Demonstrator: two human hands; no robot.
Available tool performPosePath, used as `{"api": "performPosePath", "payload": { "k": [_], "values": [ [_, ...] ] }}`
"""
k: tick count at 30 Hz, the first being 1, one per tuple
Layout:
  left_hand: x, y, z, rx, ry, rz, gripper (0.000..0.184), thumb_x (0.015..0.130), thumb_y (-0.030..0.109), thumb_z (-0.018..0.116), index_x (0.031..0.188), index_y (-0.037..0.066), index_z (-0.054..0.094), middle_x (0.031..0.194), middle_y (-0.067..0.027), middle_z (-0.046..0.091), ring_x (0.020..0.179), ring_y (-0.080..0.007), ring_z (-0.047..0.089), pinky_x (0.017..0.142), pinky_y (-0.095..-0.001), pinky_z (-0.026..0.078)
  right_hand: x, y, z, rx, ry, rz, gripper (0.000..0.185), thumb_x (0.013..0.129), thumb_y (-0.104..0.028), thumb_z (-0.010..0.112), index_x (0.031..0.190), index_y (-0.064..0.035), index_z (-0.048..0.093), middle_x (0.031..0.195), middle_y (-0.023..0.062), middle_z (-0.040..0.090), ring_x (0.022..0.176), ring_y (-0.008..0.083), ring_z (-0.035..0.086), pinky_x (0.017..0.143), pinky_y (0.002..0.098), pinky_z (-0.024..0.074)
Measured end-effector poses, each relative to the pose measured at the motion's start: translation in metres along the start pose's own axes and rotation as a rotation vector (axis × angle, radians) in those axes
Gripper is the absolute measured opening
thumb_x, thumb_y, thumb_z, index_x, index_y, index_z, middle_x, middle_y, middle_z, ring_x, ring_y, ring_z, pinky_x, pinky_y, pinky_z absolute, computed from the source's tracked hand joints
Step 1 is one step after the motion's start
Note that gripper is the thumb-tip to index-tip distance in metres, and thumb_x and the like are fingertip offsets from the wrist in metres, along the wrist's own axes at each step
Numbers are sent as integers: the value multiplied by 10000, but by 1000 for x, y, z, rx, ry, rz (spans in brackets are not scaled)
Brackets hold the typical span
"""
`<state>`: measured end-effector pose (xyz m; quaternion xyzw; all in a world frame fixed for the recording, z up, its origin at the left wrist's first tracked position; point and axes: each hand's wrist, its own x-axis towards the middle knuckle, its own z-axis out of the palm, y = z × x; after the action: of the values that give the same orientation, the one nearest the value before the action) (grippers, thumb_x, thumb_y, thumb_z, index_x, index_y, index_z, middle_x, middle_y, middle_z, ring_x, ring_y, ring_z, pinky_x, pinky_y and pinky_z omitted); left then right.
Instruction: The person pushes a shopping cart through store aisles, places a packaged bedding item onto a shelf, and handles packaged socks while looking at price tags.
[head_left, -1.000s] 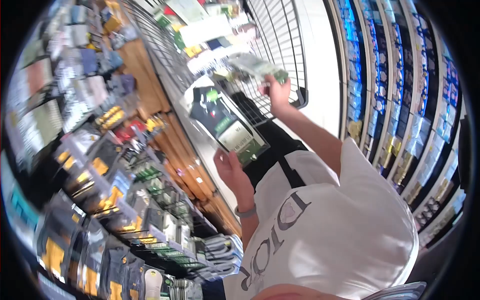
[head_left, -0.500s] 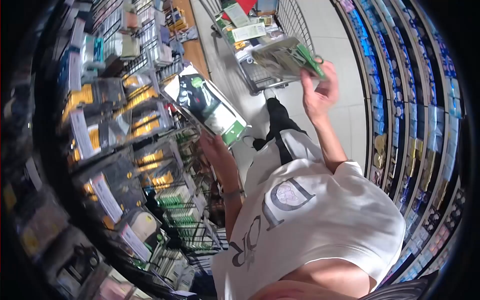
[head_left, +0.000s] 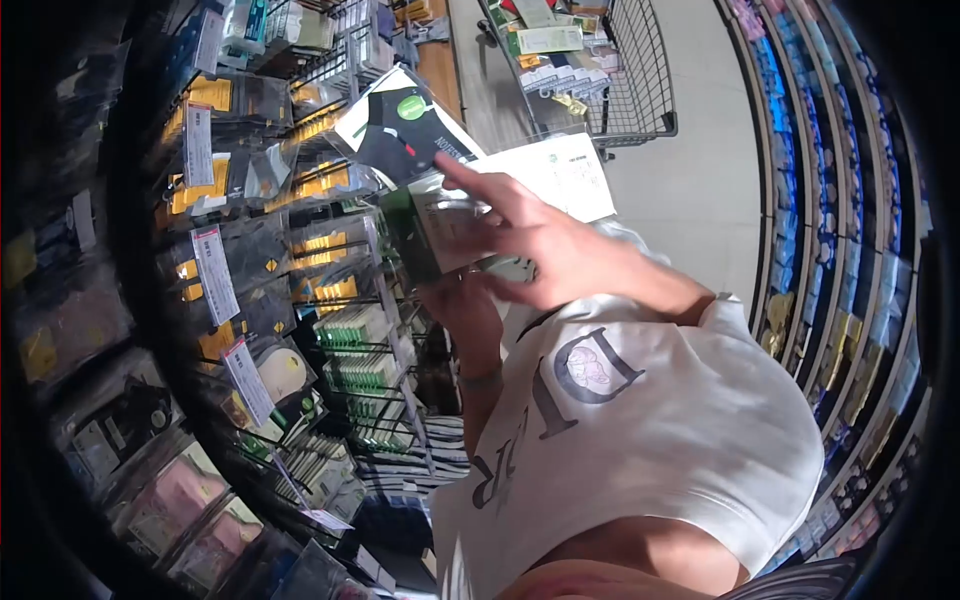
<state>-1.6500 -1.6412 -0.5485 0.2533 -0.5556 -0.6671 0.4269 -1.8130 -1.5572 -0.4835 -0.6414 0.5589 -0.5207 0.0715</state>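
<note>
Clock positions read from the centre of the head view.

Sock pack [head_left: 412, 135]: clear wrapper, dark socks on white card, round green sticker, small red mark, pale lettering. Lies at 11 o'clock, tilted, in front of the rack. Its lower part, with a green band, runs down toward the centre under the right hand.

Left hand [head_left: 466, 312]: at the centre, below the green-banded end, closed on that end of the sock pack; fingertips partly hidden. Grey wristband [head_left: 481, 379] on this wrist, at 6 o'clock.

Right hand [head_left: 545, 245]: at 1 o'clock, close to the centre, across the lower part of the sock pack. Index finger extended over it toward 11 o'clock; other fingers loosely bent and blurred. Cannot tell whether they pinch anything.

White pack [head_left: 563, 172]: at 1 o'clock, just beyond the right hand and beside the sock pack, fine print on its face. Cannot tell which hand bears it.

Surroundings: wire shopping cart [head_left: 640, 75] at 1 o'clock, farther out, flat packages inside; pale floor [head_left: 705, 165] at 2 o'clock. Display rack [head_left: 388, 300] from 7 to 11 o'clock: yellow-carded packs [head_left: 207, 183] at 10 o'clock, white price label [head_left: 214, 275] at 9, green-edged packs [head_left: 358, 372] at 8. Stocked shelves [head_left: 795, 250] at 3 o'clock, mostly blue packaging. White shirt [head_left: 665, 440] at 5 o'clock.
</note>
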Motion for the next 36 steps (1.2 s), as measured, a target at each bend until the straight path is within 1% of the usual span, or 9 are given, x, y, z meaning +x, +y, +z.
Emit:
{"api": "performPosePath", "payload": {
  "k": [3,7,10,14,23,27,31,34,36],
  "values": [
    [-5,8,16,105,107,-56,478,949,18,612,1410,-27,495,1343,-156,576,1245,-272,569,1039,-409,474,1,-1,-32,-102,-84,133,758,678,-185,858,1393,-81,629,1663,196,142,1448,410,303,1134,431,400],
    [0,33,64,-84,62,8,482,958,-9,572,1427,-24,467,1303,-149,590,1210,-252,579,1020,-396,477,-13,-4,-60,-118,-134,280,832,710,-195,862,1469,-90,540,1620,235,262,1409,422,400,1144,439,394],
    [0,27,70,101,36,95,451,990,2,519,1436,-15,453,1311,-160,584,1203,-247,581,1016,-395,478,-51,44,-61,308,129,232,603,860,-252,786,1397,-69,582,1409,233,557,1176,351,627,1001,422,512],
    [-7,22,82,332,148,170,409,1039,74,498,1430,-31,445,1286,-169,599,1106,-239,641,905,-356,563,-81,75,-92,1530,692,755,349,1040,-267,585,1284,-19,622,1145,78,711,990,152,689,867,290,563],
    [-10,26,117,547,112,71,398,1036,130,565,1393,-46,556,1151,-156,680,998,-177,658,885,-306,527,-106,116,-101,1354,714,632,261,990,-249,629,1139,-46,697,1165,31,681,1130,115,572,1032,284,388],
    [3,36,75,840,-171,73,400,1014,90,606,1392,-31,563,1112,-174,730,945,-171,688,864,-284,542,-110,122,-106,1314,572,719,280,971,-269,679,1074,-11,714,1034,12,698,952,84,616,868,263,472],
    [25,44,70,373,-135,-117,528,979,73,656,1469,-9,479,1087,-186,731,934,-190,708,832,-297,564,-109,114,-107,1127,447,933,323,950,-295,730,1018,22,723,887,-15,691,730,52,595,658,233,476],
    [34,43,75,-65,-63,-174,676,998,185,626,1548,-47,310,1415,-263,543,1202,-272,632,995,-413,567,-104,108,-101,1142,648,950,319,950,-305,738,996,10,735,841,-12,687,688,45,575,614,221,454],
    [34,36,67,-325,-254,-251,716,1007,316,612,1548,-44,313,1580,-259,355,1450,-410,381,1175,-614,354,-103,109,-94,1153,772,970,306,954,-307,736,988,-3,742,831,-7,686,695,45,573,616,221,449]
  ]
}}
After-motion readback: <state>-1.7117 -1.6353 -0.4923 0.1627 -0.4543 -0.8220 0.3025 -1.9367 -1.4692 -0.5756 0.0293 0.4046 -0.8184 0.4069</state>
